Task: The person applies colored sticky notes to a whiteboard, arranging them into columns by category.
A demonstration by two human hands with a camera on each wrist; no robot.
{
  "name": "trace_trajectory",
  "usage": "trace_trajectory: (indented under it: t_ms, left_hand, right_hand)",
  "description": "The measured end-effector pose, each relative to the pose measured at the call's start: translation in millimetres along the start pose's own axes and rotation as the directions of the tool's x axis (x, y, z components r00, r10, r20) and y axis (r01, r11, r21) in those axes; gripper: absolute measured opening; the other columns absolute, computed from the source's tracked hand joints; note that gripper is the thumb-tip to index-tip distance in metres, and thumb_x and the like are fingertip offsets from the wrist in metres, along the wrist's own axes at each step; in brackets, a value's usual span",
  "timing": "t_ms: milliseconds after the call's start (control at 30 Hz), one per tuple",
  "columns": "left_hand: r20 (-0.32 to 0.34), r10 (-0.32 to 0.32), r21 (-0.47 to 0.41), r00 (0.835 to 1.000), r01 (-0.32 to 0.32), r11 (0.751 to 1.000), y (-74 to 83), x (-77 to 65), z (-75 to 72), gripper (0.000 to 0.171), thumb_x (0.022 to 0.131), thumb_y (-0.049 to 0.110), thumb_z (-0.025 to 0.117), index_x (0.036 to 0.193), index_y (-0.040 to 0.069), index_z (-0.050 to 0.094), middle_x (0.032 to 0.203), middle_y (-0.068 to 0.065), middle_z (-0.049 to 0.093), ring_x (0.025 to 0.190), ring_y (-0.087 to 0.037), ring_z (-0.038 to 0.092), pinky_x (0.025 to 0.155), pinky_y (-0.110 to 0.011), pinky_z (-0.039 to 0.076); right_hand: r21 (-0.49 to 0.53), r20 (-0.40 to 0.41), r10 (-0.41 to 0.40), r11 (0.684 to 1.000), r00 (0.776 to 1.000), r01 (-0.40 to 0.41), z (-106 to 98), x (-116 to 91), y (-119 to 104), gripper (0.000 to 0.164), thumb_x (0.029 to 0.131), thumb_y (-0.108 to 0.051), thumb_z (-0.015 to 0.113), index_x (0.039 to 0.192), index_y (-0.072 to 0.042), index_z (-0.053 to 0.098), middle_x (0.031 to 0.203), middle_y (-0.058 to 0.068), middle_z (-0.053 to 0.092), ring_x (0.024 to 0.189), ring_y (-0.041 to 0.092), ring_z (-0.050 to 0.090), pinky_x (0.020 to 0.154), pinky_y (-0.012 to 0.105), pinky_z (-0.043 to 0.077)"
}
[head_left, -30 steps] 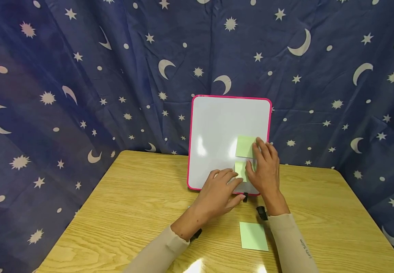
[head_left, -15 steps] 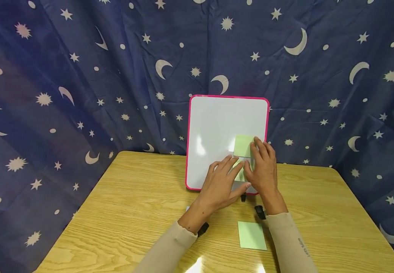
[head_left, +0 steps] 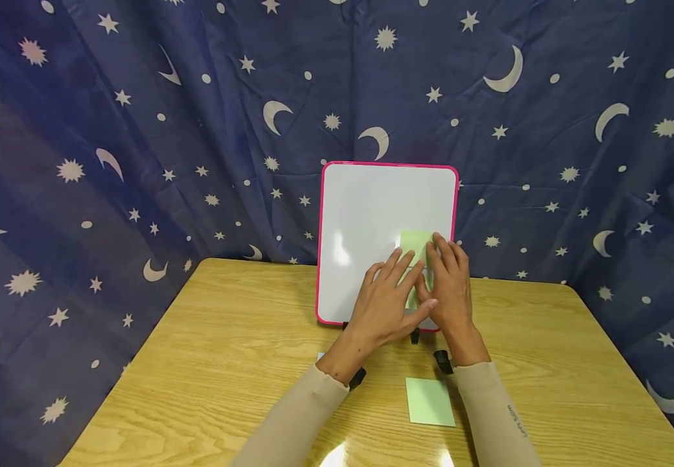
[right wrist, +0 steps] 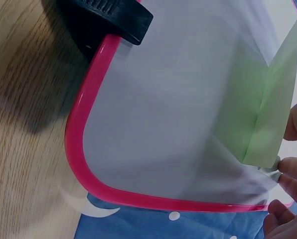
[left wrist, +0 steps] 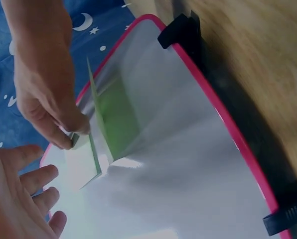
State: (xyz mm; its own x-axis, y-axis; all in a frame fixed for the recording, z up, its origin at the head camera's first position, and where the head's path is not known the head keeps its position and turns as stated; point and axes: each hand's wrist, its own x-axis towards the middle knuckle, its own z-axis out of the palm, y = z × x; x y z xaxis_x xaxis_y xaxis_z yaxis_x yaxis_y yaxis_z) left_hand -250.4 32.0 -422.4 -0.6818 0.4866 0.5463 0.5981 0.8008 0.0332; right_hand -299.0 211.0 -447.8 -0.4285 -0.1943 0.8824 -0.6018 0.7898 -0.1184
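Observation:
A white board [head_left: 372,201] with a pink frame stands upright at the back of the table. On its right half is a pale green sticky note [head_left: 411,240]. My right hand [head_left: 453,285] pinches the note's right edge, where a small grey piece [right wrist: 272,172] shows at the fingertips in the right wrist view. The note juts out from the board there, and a darker green patch [left wrist: 119,114] shows on the glossy surface beside it. My left hand [head_left: 385,301] has its fingers spread over the lower part of the note, partly hiding it.
A second green sticky note [head_left: 430,402] lies on the wooden table [head_left: 243,363] before the board. Black clips [right wrist: 108,17] grip the board's bottom edge. A bluish paper corner [head_left: 320,355] shows by my left wrist. A dark blue patterned curtain [head_left: 226,117] hangs behind.
My left hand has moved up and to the right over the green area, covering more of it. My right hand stays at the note's right edge.

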Motion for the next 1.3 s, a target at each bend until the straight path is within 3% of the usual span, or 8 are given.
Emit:
trace_trajectory:
  t_ms: [400, 633, 1000, 1300]
  left_hand:
    - [0.029, 0.005, 0.07, 1.0, -0.007, 0.998, -6.9, 39.1, 10.1, 0.075, 0.107, 0.067, 0.037, 0.169, 0.025, 0.032, 0.174, 0.001, 0.031, 0.163, -0.022, 0.018, 0.127, -0.046, 0.026]
    - [0.053, 0.007, 0.09, 0.999, -0.012, 0.996, -10.1, 54.3, 12.5, 0.072, 0.109, 0.066, 0.033, 0.17, 0.027, 0.03, 0.174, 0.002, 0.028, 0.164, -0.023, 0.015, 0.129, -0.049, 0.022]
    - [0.092, -0.003, 0.12, 0.996, -0.008, 0.993, -18.6, 53.5, 13.7, 0.072, 0.109, 0.067, 0.028, 0.17, 0.027, 0.029, 0.176, 0.004, 0.023, 0.164, -0.022, 0.013, 0.129, -0.05, 0.021]
    - [0.084, -0.02, 0.121, 0.996, 0.009, 0.993, -25.0, 47.6, 15.0, 0.072, 0.11, 0.065, 0.029, 0.169, 0.025, 0.03, 0.176, 0.003, 0.022, 0.164, -0.024, 0.012, 0.129, -0.051, 0.021]
  right_hand:
    - [-0.061, -0.007, -0.09, 0.994, 0.996, 0.09, 0.4, 0.9, 3.0, 0.054, 0.093, -0.01, 0.068, 0.141, 0.014, 0.059, 0.147, 0.031, 0.057, 0.137, 0.05, 0.051, 0.113, 0.07, 0.034]
    - [-0.008, 0.0, -0.04, 0.999, 0.999, 0.04, 1.5, -0.2, 3.7, 0.056, 0.095, -0.012, 0.067, 0.144, 0.013, 0.057, 0.15, 0.032, 0.054, 0.139, 0.051, 0.048, 0.118, 0.07, 0.029]
    - [0.027, -0.001, 0.02, 0.999, 1.0, -0.02, 3.0, -0.5, 0.9, 0.06, 0.09, -0.01, 0.075, 0.144, 0.011, 0.059, 0.151, 0.031, 0.053, 0.138, 0.056, 0.045, 0.124, 0.064, 0.023]
    - [0.042, -0.01, 0.028, 0.999, 1.0, -0.027, 3.3, -2.3, 2.4, 0.056, 0.089, -0.008, 0.072, 0.14, 0.013, 0.061, 0.152, 0.029, 0.053, 0.136, 0.056, 0.045, 0.126, 0.06, 0.023]
